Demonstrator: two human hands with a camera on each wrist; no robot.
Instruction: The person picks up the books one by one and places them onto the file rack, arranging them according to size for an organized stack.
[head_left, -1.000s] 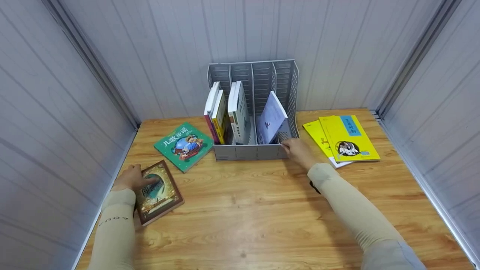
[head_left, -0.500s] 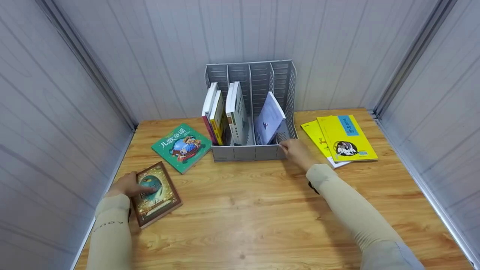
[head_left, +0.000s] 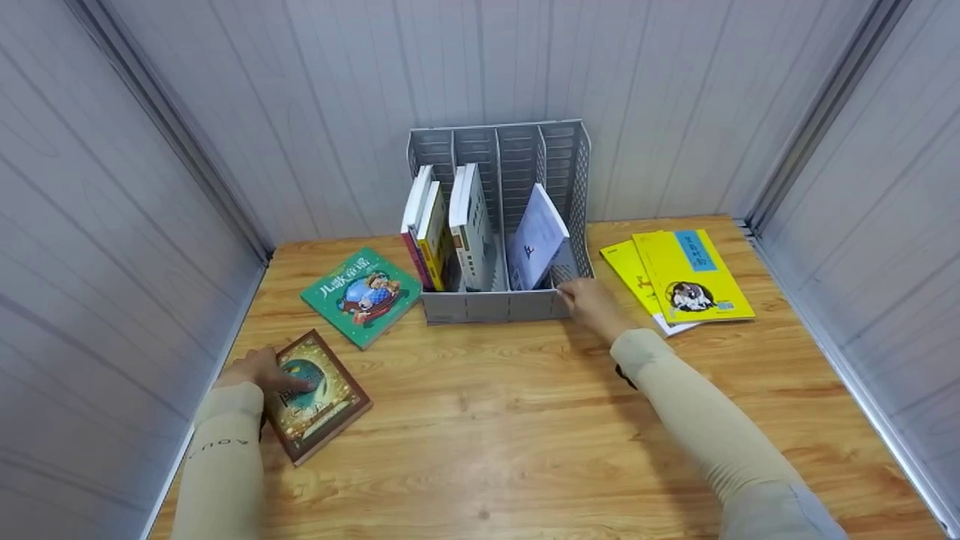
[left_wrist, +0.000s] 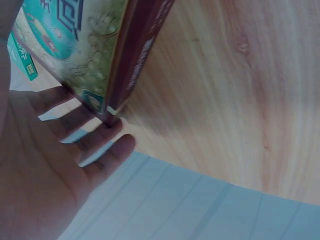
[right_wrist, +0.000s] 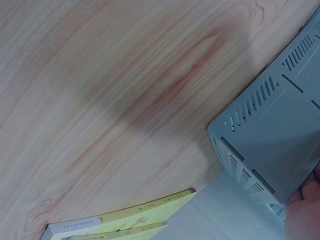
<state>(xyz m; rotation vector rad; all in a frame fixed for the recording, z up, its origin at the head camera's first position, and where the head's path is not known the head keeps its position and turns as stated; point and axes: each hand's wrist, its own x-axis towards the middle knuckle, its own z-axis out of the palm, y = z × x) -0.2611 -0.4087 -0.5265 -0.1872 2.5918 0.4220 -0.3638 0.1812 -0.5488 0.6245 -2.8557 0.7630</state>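
At the left of the table, my left hand [head_left: 255, 371] holds a brown-bordered book [head_left: 326, 424], thumb across its cover. In the left wrist view, the fingers [left_wrist: 102, 160] reach along the book's edge [left_wrist: 92, 60]. My right hand [head_left: 596, 306] grips the front rim of a grey magazine file organizer [head_left: 495, 306], near its right corner. Several books stand in the organizer: a yellow-spined book [head_left: 436, 240] and others at left, white-edged books [head_left: 471, 232] beside them, and a leaning lilac book [head_left: 536, 240] farther right. The right wrist view shows the organizer's front [right_wrist: 275, 135] and part of the hand.
A green children's book [head_left: 362, 296] lies left of the organizer. Overlapping yellow books [head_left: 694, 274] lie to its right. Pale panel walls [head_left: 337, 112] enclose the wooden table [head_left: 480, 435] at the back and both sides.
The brown-bordered book has turned slightly and shifted a little toward the front under my left hand. My right hand stays on the organizer's rim. The whole head view has shifted slightly.
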